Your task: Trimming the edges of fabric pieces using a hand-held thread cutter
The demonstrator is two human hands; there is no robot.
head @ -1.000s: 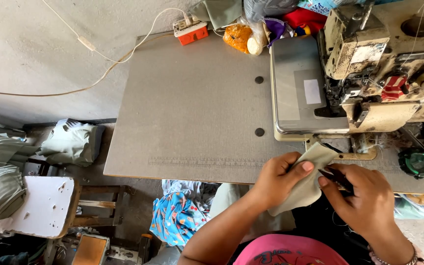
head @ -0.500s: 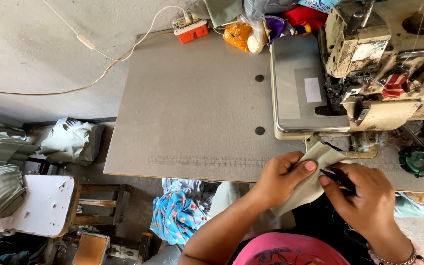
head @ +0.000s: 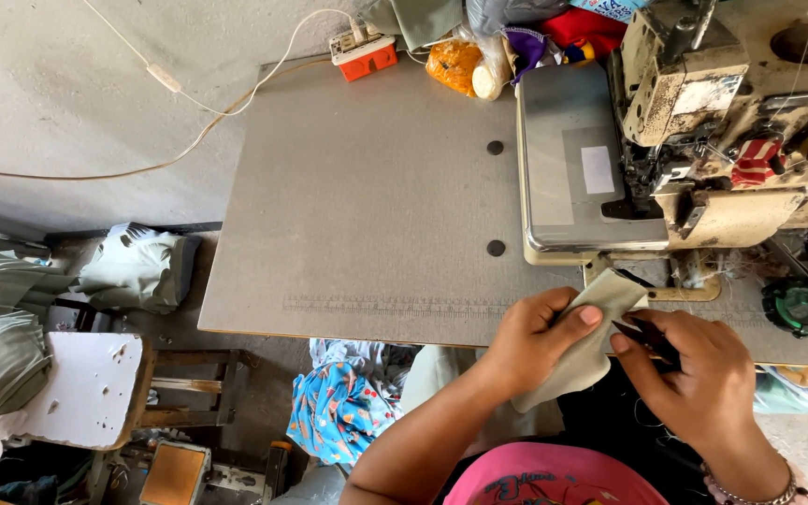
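My left hand [head: 530,341] pinches a small piece of pale grey-green fabric [head: 591,351] at the near edge of the grey sewing table [head: 367,196]. Thumb on top, the fabric hangs down toward my lap. My right hand [head: 699,379] holds small dark thread snips [head: 642,335], their tip touching the fabric's right edge. Both hands sit just in front of the worn cream sewing machine [head: 703,122], whose grey bed [head: 572,168] lies directly beyond them.
At the table's far edge lie an orange-white power strip [head: 364,53] with a white cord, an orange bag [head: 453,65] and coloured cloth. A green thread spool [head: 799,307] sits at right. Left, on the floor: a white stool [head: 81,388], grey-green fabric piles [head: 137,266], blue patterned cloth [head: 339,402].
Both hands stay at the table's near edge with the fabric; the snips have shifted slightly closer to the fabric's edge. Otherwise nothing has moved.
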